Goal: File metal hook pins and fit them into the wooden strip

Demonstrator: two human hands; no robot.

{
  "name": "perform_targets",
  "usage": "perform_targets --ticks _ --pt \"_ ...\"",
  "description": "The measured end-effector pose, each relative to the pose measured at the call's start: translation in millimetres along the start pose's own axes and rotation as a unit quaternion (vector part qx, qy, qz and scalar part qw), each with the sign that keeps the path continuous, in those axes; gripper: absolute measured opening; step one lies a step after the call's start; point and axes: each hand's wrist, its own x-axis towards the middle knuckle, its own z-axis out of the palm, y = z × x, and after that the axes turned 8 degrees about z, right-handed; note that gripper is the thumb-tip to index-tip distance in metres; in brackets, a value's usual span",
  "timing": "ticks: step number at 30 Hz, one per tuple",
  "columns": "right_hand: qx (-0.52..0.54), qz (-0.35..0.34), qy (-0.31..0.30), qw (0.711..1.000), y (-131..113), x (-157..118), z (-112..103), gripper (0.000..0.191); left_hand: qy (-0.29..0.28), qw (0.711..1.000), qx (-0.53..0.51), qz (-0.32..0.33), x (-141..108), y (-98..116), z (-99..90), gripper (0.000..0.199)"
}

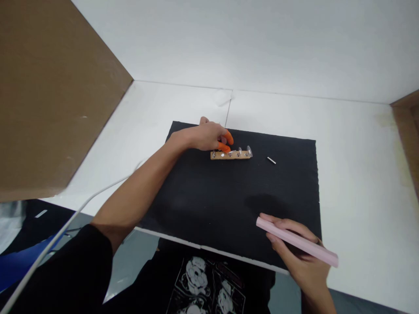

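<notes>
My left hand (211, 136), with orange covers on the thumb and a finger, reaches down to a narrow wooden strip (242, 155). Its fingers are curled in over the strip's left half, and what lies between the tips is too small to make out. Along the strip sit several small metal fittings and clear plastic pieces, one standing upright at the right end (249, 151). My right hand (299, 253) is closed around a long, slim pink bar (296, 242), held above the lower right of a black mat (209, 192). A short silver rod (271, 160) lies right of the strip.
The mat rests on a white table (353, 183) with a white wall behind it. A brown panel (59, 87) rises at the left. A white cable (98, 192) runs past my left arm. Some clear plastic (222, 97) lies near the wall.
</notes>
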Motion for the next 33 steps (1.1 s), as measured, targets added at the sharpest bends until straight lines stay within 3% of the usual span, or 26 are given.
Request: perform_targets --ticks 8,17,33 --pt "-0.004 0.005 -0.002 1.0 -1 -1 1 0.017 -0.005 1.0 -0.011 -0.011 -3 -7 -8.2 0.022" --pt "0.002 0.009 0.002 1.0 1 -3 3 0.017 0.036 0.999 -0.034 -0.021 -15 -8 -12.4 0.019" --pt "-0.018 0.019 0.011 1.0 -2 -7 2 0.016 0.085 0.994 0.003 -0.072 -28 -28 -19.0 0.025"
